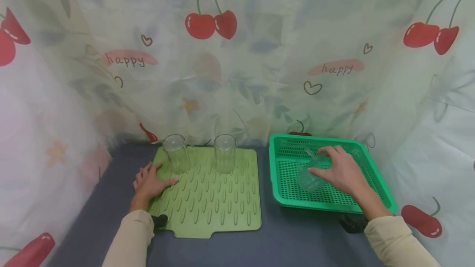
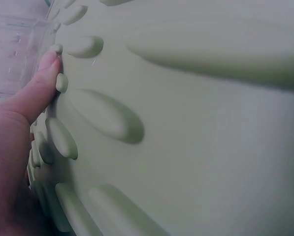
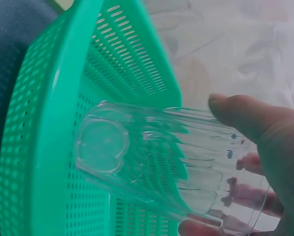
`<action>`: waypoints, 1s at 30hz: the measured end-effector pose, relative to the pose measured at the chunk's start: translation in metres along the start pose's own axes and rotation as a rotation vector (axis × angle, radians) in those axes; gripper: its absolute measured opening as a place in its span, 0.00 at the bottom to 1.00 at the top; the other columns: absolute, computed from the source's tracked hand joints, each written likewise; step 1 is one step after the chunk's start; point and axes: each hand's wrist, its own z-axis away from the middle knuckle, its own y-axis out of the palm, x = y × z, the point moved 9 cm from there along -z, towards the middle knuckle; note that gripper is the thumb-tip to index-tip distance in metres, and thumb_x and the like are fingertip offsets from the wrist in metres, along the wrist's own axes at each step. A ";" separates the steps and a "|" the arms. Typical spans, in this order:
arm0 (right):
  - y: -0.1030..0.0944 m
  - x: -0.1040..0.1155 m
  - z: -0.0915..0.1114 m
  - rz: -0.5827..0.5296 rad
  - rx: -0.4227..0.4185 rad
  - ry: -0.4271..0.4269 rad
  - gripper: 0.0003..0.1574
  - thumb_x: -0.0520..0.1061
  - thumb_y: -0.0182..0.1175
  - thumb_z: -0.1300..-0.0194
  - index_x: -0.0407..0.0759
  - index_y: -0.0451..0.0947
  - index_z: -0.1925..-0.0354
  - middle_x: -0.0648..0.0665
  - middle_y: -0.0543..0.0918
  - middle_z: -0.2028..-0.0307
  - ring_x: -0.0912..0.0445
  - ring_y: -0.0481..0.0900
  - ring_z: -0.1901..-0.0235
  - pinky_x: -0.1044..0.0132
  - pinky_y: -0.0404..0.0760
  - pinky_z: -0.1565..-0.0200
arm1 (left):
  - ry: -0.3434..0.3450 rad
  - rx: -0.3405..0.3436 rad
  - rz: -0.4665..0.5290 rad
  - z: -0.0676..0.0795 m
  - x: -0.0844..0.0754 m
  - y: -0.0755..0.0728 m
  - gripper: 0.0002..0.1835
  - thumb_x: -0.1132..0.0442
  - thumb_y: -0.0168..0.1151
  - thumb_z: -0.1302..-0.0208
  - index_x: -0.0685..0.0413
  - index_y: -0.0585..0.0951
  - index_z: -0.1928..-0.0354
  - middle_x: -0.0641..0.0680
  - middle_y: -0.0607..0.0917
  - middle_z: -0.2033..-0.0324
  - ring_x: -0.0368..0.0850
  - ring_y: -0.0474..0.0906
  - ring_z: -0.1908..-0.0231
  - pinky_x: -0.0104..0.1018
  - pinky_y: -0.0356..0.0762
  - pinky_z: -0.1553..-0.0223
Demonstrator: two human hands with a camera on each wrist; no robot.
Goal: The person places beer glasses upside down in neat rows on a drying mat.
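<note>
My right hand [image 1: 341,170] grips a clear drinking glass [image 1: 311,178] over the green plastic basket [image 1: 330,205], with thumb and fingers on opposite sides. Tilted on its side in the right wrist view, the glass [image 3: 151,152] has fluted walls, its far end low in the basket. My left hand [image 1: 150,182] rests at the left edge of a light green ridged mat [image 1: 208,209], fingers spread, thumb lying on top. Beside that thumb a clear glass [image 1: 178,155] stands on the mat. Another clear glass [image 1: 225,154] stands to its right, near the back edge.
A dark grey table surface [image 1: 289,238] lies beneath the mat and basket. Patterned curtain sheeting [image 1: 245,77] closes off the back and both sides, just behind the basket. Other transparent shapes in the basket are too faint to make out.
</note>
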 end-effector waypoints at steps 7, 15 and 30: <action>-0.011 0.009 -0.006 -0.081 -0.052 0.039 0.46 0.74 0.64 0.38 0.46 0.72 0.35 0.36 0.74 0.37 0.40 0.75 0.44 0.41 0.77 0.52 | -0.006 0.003 0.000 -0.001 0.002 0.001 0.61 0.27 0.67 0.45 0.51 0.53 0.19 0.70 0.40 0.20 0.79 0.33 0.24 0.79 0.39 0.31; -0.023 0.017 -0.008 -0.276 -0.173 0.053 0.45 0.68 0.66 0.36 0.48 0.69 0.30 0.37 0.72 0.35 0.39 0.77 0.44 0.42 0.80 0.51 | 0.000 0.000 -0.002 0.001 -0.001 0.000 0.60 0.27 0.67 0.44 0.51 0.53 0.19 0.70 0.40 0.20 0.79 0.34 0.24 0.79 0.40 0.32; -0.011 0.049 -0.021 -0.602 -0.122 0.081 0.46 0.64 0.66 0.33 0.51 0.62 0.26 0.42 0.65 0.27 0.38 0.68 0.32 0.43 0.77 0.44 | 0.004 -0.005 0.000 0.003 -0.001 -0.003 0.60 0.27 0.67 0.44 0.52 0.53 0.19 0.70 0.41 0.20 0.79 0.35 0.24 0.79 0.40 0.32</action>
